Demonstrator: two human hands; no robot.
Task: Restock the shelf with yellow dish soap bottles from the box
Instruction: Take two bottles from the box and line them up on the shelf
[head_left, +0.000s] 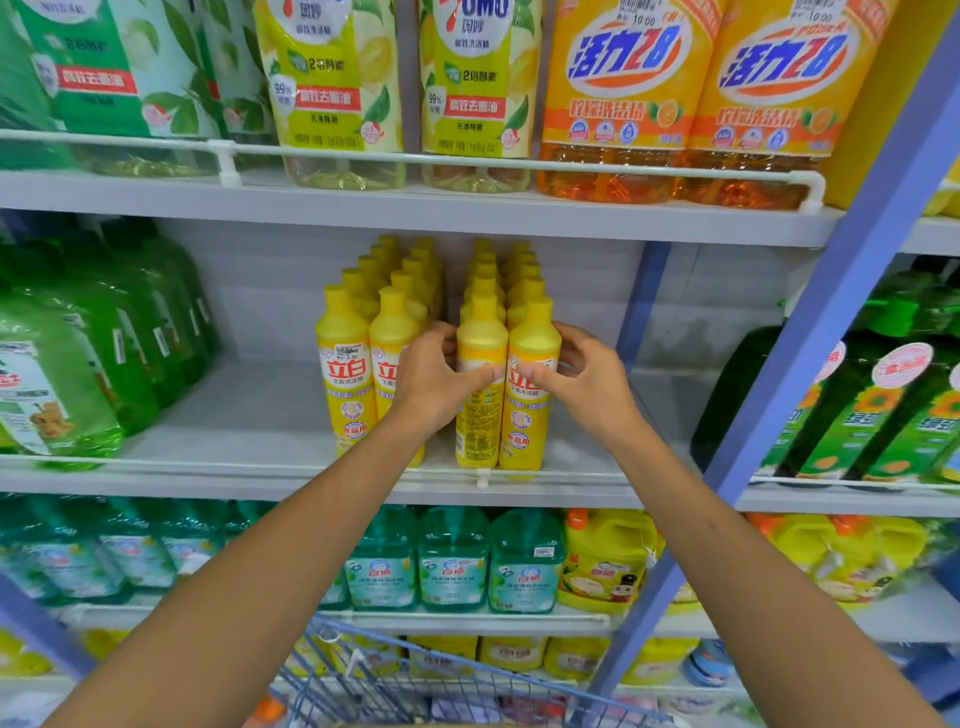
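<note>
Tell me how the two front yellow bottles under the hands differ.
The left-held bottle shows its fine-print back label; the right-held bottle shows its red-logo front. The left hand grips the first, the right hand the second. Both stand upright at the shelf edge, same shape.

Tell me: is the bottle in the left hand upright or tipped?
Upright: the yellow dish soap bottle stands on the shelf, cap up, left hand gripping it.

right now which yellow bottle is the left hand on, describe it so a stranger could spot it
Look at the middle shelf, where yellow bottles stand in four rows. In front, it is the third front bottle from the left, gripped by the left hand. Unlike its neighbours' red logos, it shows a small-print back label.
</note>
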